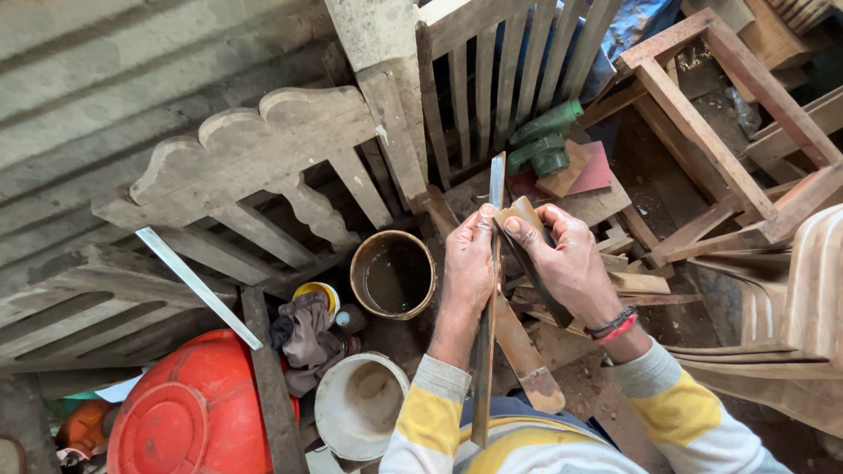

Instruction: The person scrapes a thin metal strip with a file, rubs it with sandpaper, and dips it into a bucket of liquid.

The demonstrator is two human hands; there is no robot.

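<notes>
Nearest you in the head view are your own striped yellow and grey sleeves [676, 412], and rising between them the long narrow wooden strip [486, 325], which runs from your lap up past your hands to its pale far tip. Your left hand [467, 263] is closed around that strip about midway, thumb pressed against its upper part. Your right hand [566, 263] grips a folded piece of brown sandpaper [520, 218], held right against the strip's right edge near the top. As a judgement, the rubbing is under way near the upper stretch; how much of the strip is already smooth cannot be told from here, and the darker lower length looks untreated. Beneath your wrists lies a flat wooden paddle-shaped piece [527, 360]. To the left stand a rusty tin of dark liquid [392, 276], a white bucket [358, 405] and a red plastic tub [198, 408]. Farther off rests a green power tool [544, 140] among unfinished wooden furniture frames [702, 123].
</notes>
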